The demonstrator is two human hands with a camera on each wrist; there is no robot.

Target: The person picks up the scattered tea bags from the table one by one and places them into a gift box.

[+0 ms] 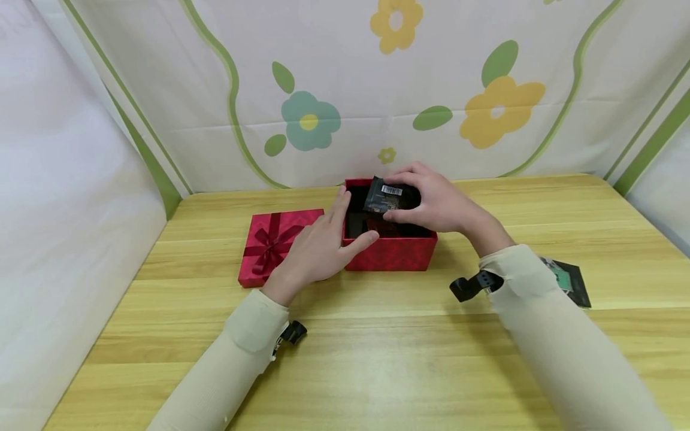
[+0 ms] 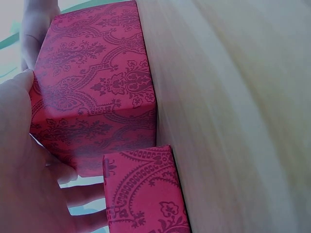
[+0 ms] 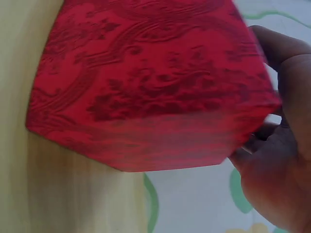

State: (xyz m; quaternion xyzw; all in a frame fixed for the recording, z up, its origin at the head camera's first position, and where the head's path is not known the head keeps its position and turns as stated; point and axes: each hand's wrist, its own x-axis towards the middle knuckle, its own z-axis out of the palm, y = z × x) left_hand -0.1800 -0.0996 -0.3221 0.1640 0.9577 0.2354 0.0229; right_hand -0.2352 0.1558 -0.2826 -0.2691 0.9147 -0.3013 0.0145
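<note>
Right hand (image 1: 433,202) pinches a black packet (image 1: 387,199) over the red box (image 1: 389,255), left hand (image 1: 318,242) just touches its edge, fingers pretty straight, ribboned lid (image 1: 269,244) beside it

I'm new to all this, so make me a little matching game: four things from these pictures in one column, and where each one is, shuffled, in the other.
1. Lid with a bow
2. Black packet
3. Flat item with a green patch
4. Left hand

A. On the table, partly hidden by the right sleeve
B. At the left end of the open red box
C. On the table, left of the box
D. Held by the right hand

Pairs: 1-C, 2-D, 3-A, 4-B
</note>
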